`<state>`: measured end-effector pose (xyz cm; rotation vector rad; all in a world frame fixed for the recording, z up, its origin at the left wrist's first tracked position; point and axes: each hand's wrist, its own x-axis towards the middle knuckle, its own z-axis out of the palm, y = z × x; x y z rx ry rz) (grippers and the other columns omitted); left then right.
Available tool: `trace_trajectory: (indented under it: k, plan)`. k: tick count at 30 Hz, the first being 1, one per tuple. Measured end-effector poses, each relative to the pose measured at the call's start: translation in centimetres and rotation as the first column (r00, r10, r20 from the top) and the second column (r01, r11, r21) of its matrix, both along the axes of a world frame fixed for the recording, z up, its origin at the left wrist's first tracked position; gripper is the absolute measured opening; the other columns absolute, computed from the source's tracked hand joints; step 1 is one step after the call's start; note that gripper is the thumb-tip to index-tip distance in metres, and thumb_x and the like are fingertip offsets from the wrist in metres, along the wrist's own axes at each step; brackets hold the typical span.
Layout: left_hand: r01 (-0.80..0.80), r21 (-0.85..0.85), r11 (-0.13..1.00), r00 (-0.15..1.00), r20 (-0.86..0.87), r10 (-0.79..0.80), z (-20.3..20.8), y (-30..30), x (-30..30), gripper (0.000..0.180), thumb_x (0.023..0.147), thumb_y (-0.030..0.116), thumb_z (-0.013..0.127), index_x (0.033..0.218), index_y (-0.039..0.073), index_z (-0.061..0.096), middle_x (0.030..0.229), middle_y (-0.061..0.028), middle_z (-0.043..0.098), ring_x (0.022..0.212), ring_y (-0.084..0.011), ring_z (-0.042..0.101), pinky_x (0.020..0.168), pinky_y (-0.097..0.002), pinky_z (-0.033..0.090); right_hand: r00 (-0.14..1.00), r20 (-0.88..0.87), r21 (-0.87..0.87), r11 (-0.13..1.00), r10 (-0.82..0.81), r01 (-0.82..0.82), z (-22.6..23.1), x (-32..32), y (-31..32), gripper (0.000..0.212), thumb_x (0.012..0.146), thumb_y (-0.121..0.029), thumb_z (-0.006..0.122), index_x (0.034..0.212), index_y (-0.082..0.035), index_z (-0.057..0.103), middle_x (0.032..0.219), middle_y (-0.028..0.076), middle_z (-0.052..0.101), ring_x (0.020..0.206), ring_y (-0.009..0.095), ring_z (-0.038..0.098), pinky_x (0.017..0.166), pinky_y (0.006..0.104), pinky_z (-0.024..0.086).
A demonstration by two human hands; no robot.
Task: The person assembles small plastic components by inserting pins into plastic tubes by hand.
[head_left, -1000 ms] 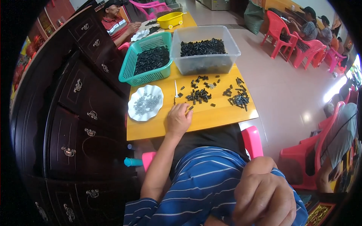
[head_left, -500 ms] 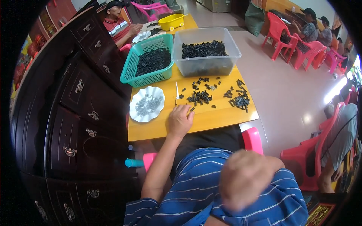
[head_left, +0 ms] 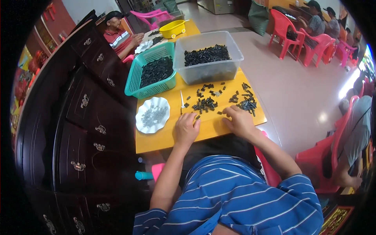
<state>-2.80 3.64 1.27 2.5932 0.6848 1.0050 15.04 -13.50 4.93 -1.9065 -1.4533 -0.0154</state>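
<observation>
My left hand (head_left: 187, 128) rests on the yellow table (head_left: 164, 141), fingers loosely bent and apart. A small black tubular piece (head_left: 197, 117) lies at the tips of its thumb and forefinger. My right hand (head_left: 239, 122) is over the table's front right part, open, with thumb and fingers apart. Another loose black piece (head_left: 220, 112) lies just beside its fingertips. Ahead of the hands is a heap of black pieces (head_left: 205, 104), with a second heap (head_left: 247, 104) farther right. To the left sits a white scalloped dish (head_left: 165, 121) holding small clear pieces (head_left: 152, 116).
A thin white pick-like tool (head_left: 181, 98) lies near the dish. Behind stand a green basket (head_left: 135, 88) and a clear plastic bin (head_left: 207, 74), both with black pieces. A dark cabinet (head_left: 113, 137) flanks the left side. Across the table's far end, a person (head_left: 119, 39) sits.
My right hand has come down from in front of my chest to the table, beside the loose pieces. My left hand has stayed at its place. The view has shifted slightly.
</observation>
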Motion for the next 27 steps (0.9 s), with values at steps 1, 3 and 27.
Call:
trace_trajectory:
  k: [1, 3, 27]
  plan:
    - [0.002, -0.009, 1.0, 1.0, 0.005, -0.002, 0.1, 0.0, 0.0, 0.023, 0.082, 0.015, 0.074, 0.102, 0.005, 0.069, 0.096, -0.0127, 0.068, 0.093, -0.0349, 0.064, 0.083, -0.0441, 0.052, 0.994, 0.099, 0.0, 0.999, -0.035, 0.035, -0.3, 0.5, 0.6, 0.023, 0.084, -0.02, 0.072, 0.102, -0.008, 0.066, 0.092, 0.014, 0.066, 0.081, 0.034, 0.069, 0.068, 0.0457, 0.055]
    - [0.006, -0.015, 1.0, 1.0, 0.001, -0.006, 0.2, 0.0, -0.1, 0.023, 0.082, 0.015, 0.074, 0.103, 0.006, 0.07, 0.096, -0.0126, 0.068, 0.093, -0.0346, 0.065, 0.082, -0.0438, 0.052, 0.994, 0.075, -0.014, 0.997, -0.077, 0.079, -1.1, 0.8, 2.0, 0.023, 0.084, -0.022, 0.071, 0.1, -0.008, 0.065, 0.093, 0.014, 0.066, 0.084, 0.035, 0.069, 0.07, 0.047, 0.056]
    - [0.232, 0.12, 0.965, 0.973, -0.046, -0.228, 4.8, 1.2, 11.6, 0.007, 0.083, 0.011, 0.07, 0.089, 0.007, 0.072, 0.087, -0.0129, 0.068, 0.085, -0.0343, 0.065, 0.075, -0.0455, 0.053, 0.885, -0.465, 0.127, 0.991, 0.018, 0.046, -1.7, 2.1, -3.0, 0.013, 0.093, -0.012, 0.066, 0.1, -0.001, 0.063, 0.083, 0.012, 0.069, 0.07, 0.024, 0.068, 0.066, 0.035, 0.053]
